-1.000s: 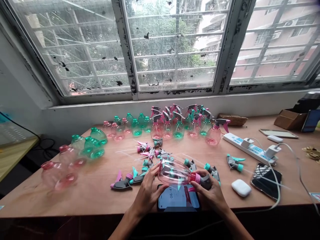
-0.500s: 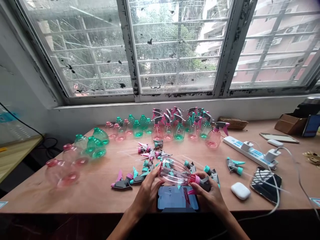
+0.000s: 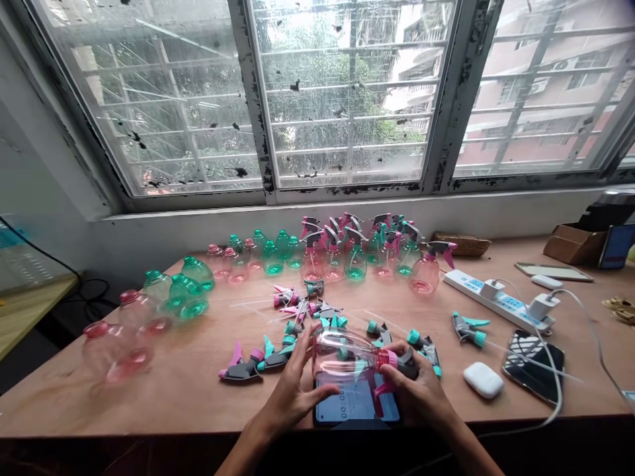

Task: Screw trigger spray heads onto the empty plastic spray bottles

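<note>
I hold a clear pink spray bottle (image 3: 342, 356) on its side above a lit phone (image 3: 357, 404) near the table's front edge. My left hand (image 3: 296, 390) wraps the bottle's base end, fingers curled round it. My right hand (image 3: 417, 391) grips the pink collar and grey trigger head (image 3: 403, 363) at the bottle's neck. Loose trigger heads (image 3: 297, 316) in pink and teal lie scattered just beyond my hands.
Assembled spray bottles (image 3: 357, 248) stand in rows by the windowsill. Capless green and pink bottles (image 3: 171, 294) lie at the left. At the right are a power strip (image 3: 496, 301), a white earbud case (image 3: 483, 380), a dark phone (image 3: 533, 357) and a cardboard box (image 3: 570, 244).
The bottle has dropped slightly lower over the phone and turned in my hands. Both hands keep their hold.
</note>
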`<state>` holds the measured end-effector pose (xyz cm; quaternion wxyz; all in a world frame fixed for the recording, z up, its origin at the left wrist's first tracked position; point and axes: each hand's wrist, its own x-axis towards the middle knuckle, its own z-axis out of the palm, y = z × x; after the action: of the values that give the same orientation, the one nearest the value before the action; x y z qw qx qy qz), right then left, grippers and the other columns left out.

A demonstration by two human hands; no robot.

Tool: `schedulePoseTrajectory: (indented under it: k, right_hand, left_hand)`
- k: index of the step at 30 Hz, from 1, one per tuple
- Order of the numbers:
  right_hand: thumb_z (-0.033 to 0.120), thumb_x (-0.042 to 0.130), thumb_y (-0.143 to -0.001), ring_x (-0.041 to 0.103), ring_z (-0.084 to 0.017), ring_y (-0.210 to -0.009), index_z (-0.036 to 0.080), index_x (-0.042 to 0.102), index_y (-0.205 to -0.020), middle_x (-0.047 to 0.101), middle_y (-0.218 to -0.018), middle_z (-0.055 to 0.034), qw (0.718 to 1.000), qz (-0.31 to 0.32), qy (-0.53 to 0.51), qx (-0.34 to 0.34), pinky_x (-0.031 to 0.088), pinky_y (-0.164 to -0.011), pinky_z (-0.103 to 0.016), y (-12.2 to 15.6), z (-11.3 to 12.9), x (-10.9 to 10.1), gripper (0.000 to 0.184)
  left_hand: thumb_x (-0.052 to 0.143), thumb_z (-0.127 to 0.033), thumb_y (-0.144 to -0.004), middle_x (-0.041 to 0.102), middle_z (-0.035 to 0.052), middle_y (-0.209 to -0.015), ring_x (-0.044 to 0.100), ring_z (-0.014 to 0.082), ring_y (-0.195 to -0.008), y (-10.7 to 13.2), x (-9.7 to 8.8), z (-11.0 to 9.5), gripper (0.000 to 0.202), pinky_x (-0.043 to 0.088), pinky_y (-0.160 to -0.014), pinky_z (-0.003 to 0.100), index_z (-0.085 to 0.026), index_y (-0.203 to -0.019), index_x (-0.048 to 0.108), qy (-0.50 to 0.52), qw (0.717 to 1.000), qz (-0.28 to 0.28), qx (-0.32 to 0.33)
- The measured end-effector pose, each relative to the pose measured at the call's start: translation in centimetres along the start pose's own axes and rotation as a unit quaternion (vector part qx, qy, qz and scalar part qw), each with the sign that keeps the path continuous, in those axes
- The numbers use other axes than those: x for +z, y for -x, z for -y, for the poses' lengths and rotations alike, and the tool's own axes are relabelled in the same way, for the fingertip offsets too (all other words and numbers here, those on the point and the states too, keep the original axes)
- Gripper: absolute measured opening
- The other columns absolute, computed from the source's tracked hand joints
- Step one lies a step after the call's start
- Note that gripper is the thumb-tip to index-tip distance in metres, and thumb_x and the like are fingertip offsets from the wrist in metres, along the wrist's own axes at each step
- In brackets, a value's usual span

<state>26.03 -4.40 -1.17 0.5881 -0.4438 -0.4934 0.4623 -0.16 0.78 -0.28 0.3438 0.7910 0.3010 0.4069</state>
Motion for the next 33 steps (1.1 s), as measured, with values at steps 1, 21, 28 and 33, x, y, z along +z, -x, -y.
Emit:
schedulePoseTrajectory:
  k: [1,21,28,33]
  right_hand:
    - [0.046,0.082,-0.075,0.061,-0.017,-0.059,0.018,0.064,-0.089,0.065,-0.070,0.0012,1.000,0.004,-0.013,0.006,0.051,-0.055,-0.026,0.01,-0.01,-0.10,0.036]
    - [0.048,0.081,-0.075,0.060,-0.017,-0.059,0.019,0.064,-0.093,0.063,-0.071,0.0015,1.000,0.027,0.009,0.007,0.051,-0.055,-0.027,-0.07,-0.92,-0.62,0.038]
    - [0.048,0.082,-0.072,0.061,-0.018,-0.062,0.019,0.066,-0.091,0.066,-0.073,0.0001,0.999,0.023,0.022,0.004,0.051,-0.057,-0.028,0.10,-0.38,-0.36,0.038]
    - [0.048,0.082,-0.074,0.061,-0.017,-0.061,0.018,0.066,-0.091,0.065,-0.071,0.0011,1.000,0.024,0.006,0.011,0.050,-0.056,-0.026,0.03,-0.45,-0.57,0.037]
  left_hand:
    - [0.078,-0.043,-0.081,0.024,0.0142,-0.164,0.023,0.0364,-0.150,0.02,-0.07,-0.05,0.097,0.024,-0.121,0.055,-0.031,-0.157,0.019,-0.029,0.999,0.009,0.010]
    - [0.061,-0.033,-0.096,0.020,0.0121,-0.165,0.032,0.0305,-0.148,0.71,0.03,-0.10,0.082,0.027,-0.120,0.050,-0.033,-0.158,0.007,-0.058,0.998,0.025,0.030]
    - [0.074,-0.049,-0.082,0.023,0.0152,-0.164,0.019,0.0366,-0.151,0.66,-0.12,-0.34,0.109,0.020,-0.121,0.056,-0.028,-0.159,0.000,-0.049,0.998,0.031,0.016]
    - [0.073,-0.043,-0.086,0.016,0.0126,-0.166,0.021,0.0373,-0.150,0.27,-0.13,-0.62,0.099,0.024,-0.120,0.055,-0.031,-0.159,0.007,-0.070,0.997,0.037,0.027]
